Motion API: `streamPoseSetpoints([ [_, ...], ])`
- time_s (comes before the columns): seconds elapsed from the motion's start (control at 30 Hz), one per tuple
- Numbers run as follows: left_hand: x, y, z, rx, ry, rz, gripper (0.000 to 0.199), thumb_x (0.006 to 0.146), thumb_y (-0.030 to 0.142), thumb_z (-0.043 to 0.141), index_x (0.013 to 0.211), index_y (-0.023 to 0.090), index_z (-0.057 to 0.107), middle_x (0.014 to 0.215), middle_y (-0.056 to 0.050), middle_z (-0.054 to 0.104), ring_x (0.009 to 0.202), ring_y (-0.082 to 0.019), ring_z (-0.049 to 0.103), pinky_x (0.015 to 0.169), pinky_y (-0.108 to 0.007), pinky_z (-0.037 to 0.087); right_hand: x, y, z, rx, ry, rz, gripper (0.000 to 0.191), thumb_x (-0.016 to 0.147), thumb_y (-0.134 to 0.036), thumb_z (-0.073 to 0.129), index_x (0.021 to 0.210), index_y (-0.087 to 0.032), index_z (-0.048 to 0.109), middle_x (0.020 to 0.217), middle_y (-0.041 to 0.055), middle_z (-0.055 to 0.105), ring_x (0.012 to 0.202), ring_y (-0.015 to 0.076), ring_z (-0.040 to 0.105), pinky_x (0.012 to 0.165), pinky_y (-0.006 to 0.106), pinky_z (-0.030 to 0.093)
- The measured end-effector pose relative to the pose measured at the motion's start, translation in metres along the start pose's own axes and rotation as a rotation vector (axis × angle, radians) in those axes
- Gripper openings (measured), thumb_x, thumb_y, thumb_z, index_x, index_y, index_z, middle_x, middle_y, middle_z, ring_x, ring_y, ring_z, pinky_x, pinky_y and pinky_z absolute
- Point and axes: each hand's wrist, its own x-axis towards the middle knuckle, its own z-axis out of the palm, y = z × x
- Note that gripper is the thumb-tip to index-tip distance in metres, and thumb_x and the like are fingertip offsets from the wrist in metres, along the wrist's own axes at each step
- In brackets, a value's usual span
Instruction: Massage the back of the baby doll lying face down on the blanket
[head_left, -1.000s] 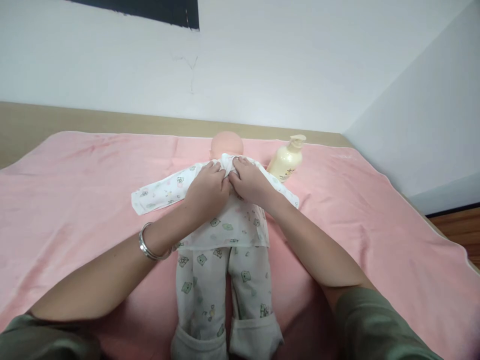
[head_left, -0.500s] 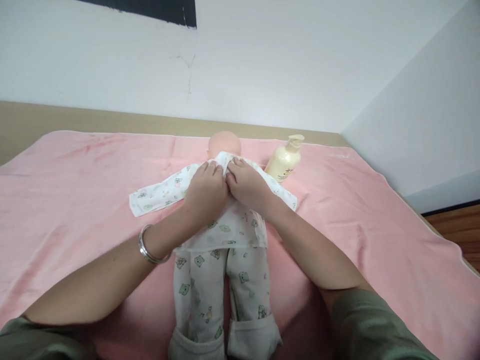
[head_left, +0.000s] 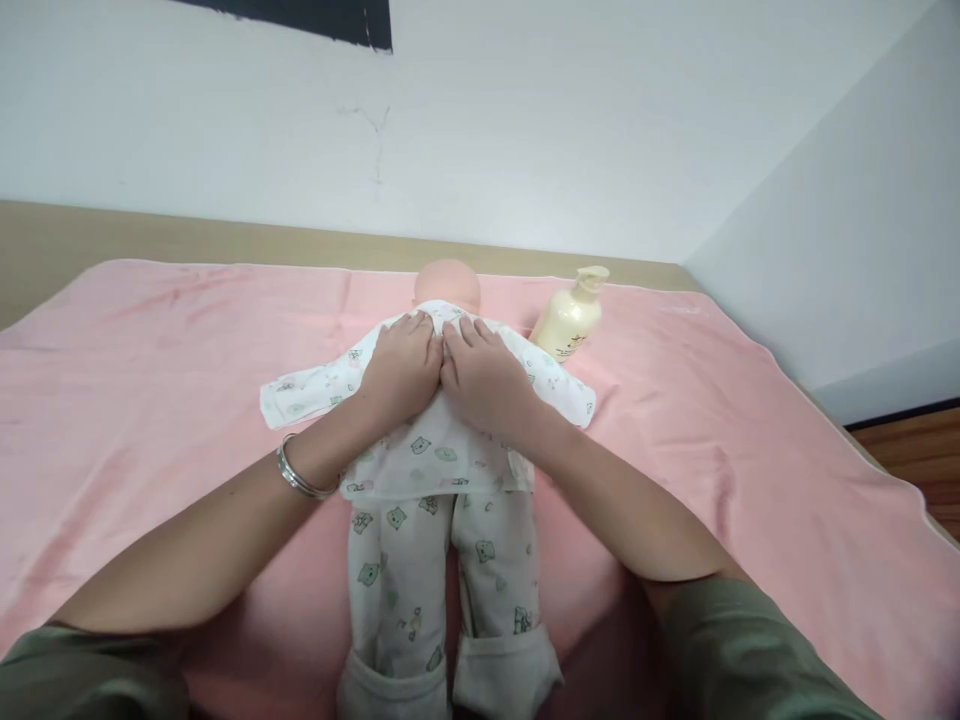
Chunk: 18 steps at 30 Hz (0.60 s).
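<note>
Dressed doll (head_left: 450,458) lies lengthwise on pink sheet (head_left: 180,390), head pointing away fr. camera, legs toward it.
Long axis runs near-to-far, approx. straight; sleeves spread out to L & R. L hand (head_left: 402,366) & R hand (head_left: 487,378) rest side by side on upper shirt (head_left: 442,440), fingers extended, each grip open. Pump bottle (head_left: 568,320) stands nr. R sleeve (head_left: 564,390).

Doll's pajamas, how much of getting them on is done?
Looks done: the patterned top covers the doll below its head, and patterned pants show underneath. In hand: the left hand and right hand lie on the top's upper part. Left: maybe some fastening or smoothing, but the hands hide that spot, so I can't tell.
</note>
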Motion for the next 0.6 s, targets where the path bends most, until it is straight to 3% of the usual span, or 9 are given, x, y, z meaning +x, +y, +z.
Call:
streamPoseSetpoints([
  [0.13, -0.019, 0.011, 0.007, 0.021, 0.087, 0.076, 0.038, 0.097, 0.021, 0.031, 0.118, 0.011, 0.061, 0.127, -0.021, 0.063, 0.129, -0.035, 0.052, 0.112, -0.057, 0.040, 0.019, 0.018, -0.002, 0.075, -0.043, 0.091, 0.051, 0.102, -0.023, 0.033, 0.145, 0.000, 0.047, 0.154, 0.0240, 0.049, 0.145, 0.0360, 0.043, 0.121, 0.053, 0.035],
  [0.27, -0.017, 0.011, 0.004, -0.003, 0.049, 0.111, 0.040, 0.097, 0.019, 0.026, 0.110, 0.011, 0.064, 0.119, -0.020, 0.065, 0.124, -0.032, 0.055, 0.112, -0.053, 0.042, 0.016, 0.014, -0.002, 0.024, -0.039, 0.113, 0.053, 0.104, -0.025, 0.031, 0.148, 0.002, 0.043, 0.154, 0.0256, 0.048, 0.145, 0.0375, 0.043, 0.121, 0.056, 0.033],
  [0.4, 0.000, 0.000, 0.001, -0.074, -0.016, -0.022, 0.039, 0.097, 0.021, 0.025, 0.105, 0.014, 0.062, 0.115, -0.018, 0.067, 0.112, -0.032, 0.061, 0.103, -0.053, 0.049, -0.008, -0.009, 0.000, -0.081, 0.012, 0.083, 0.058, 0.105, -0.029, 0.030, 0.154, 0.001, 0.036, 0.157, 0.0292, 0.042, 0.148, 0.0432, 0.039, 0.121, 0.059, 0.033],
  [0.5, 0.005, -0.005, 0.006, -0.122, 0.025, -0.127, 0.041, 0.098, 0.024, 0.024, 0.111, 0.015, 0.062, 0.124, -0.018, 0.067, 0.119, -0.032, 0.059, 0.107, -0.053, 0.046, -0.020, -0.020, 0.000, -0.107, 0.043, 0.011, 0.058, 0.104, -0.028, 0.033, 0.154, -0.001, 0.037, 0.159, 0.0293, 0.039, 0.150, 0.0440, 0.037, 0.122, 0.059, 0.033],
  [0.6, 0.003, -0.006, 0.013, -0.160, 0.077, -0.154, 0.043, 0.098, 0.026, 0.024, 0.117, 0.018, 0.063, 0.127, -0.016, 0.067, 0.124, -0.031, 0.058, 0.110, -0.053, 0.044, -0.013, -0.013, 0.000, -0.027, 0.030, -0.034, 0.055, 0.101, -0.024, 0.036, 0.150, -0.001, 0.044, 0.157, 0.0266, 0.044, 0.149, 0.0405, 0.038, 0.123, 0.057, 0.033],
])
